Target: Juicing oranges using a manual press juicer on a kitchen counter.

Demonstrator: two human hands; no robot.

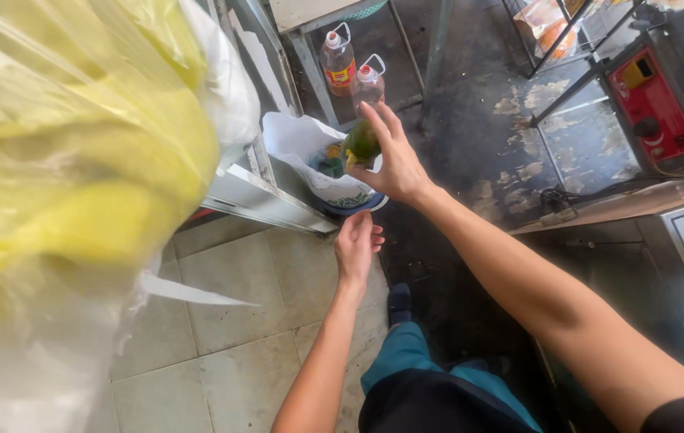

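My right hand (394,160) is stretched out over a white bag-lined bin (298,140) and holds a green fruit piece (362,143) between thumb and fingers, just above the bin's mouth. Scraps of green and orange lie inside the bin. My left hand (356,248) hangs lower, fingers loosely apart, empty, close to the bin's blue base rim (358,207). My legs in teal trousers (414,361) and a dark shoe show below.
A large yellow and clear plastic bag (69,160) fills the left side, close to the camera. Two bottles with red caps (352,70) stand on the dark floor under a metal table. A red appliance (651,100) sits at the right, beside a wire rack.
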